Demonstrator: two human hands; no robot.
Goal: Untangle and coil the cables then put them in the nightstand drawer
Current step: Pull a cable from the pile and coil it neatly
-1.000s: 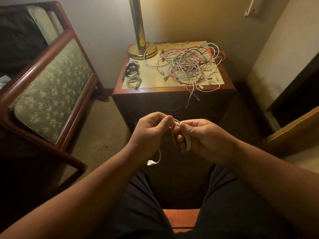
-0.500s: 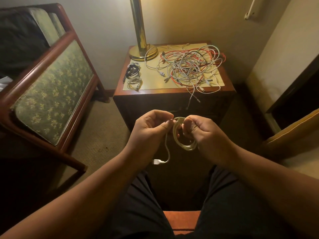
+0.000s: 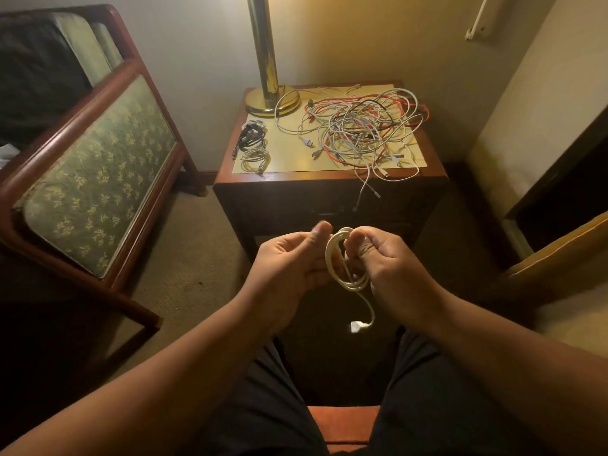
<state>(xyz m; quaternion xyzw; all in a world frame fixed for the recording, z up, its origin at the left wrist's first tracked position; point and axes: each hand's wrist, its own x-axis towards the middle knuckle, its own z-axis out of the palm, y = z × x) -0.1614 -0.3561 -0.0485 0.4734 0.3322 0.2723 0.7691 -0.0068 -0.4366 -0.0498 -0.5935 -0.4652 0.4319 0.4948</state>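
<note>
Nearest, the loose tail of the white cable [image 3: 332,258] hangs below the hands, its plug [image 3: 357,325] dangling free over the lap. Right hand [image 3: 391,258]: fingers clamped on the top of the coiled loops. Left hand [image 3: 289,261]: fingers curled just beside the coil's left side, thumb raised and blurred; cannot tell whether it pinches a strand.

Risk: the tail is not yet wound in, and if the right grip slackens the loops likely spring open.

Farther, on the nightstand worktop [image 3: 329,176], two finished coils [image 3: 255,158] lie left and the tangle [image 3: 362,130] right, one end hanging over the near edge. A snag there could drag the heap to the floor. Nightstand front [image 3: 296,205] is in shadow; cannot tell whether the drawer is open.
</note>
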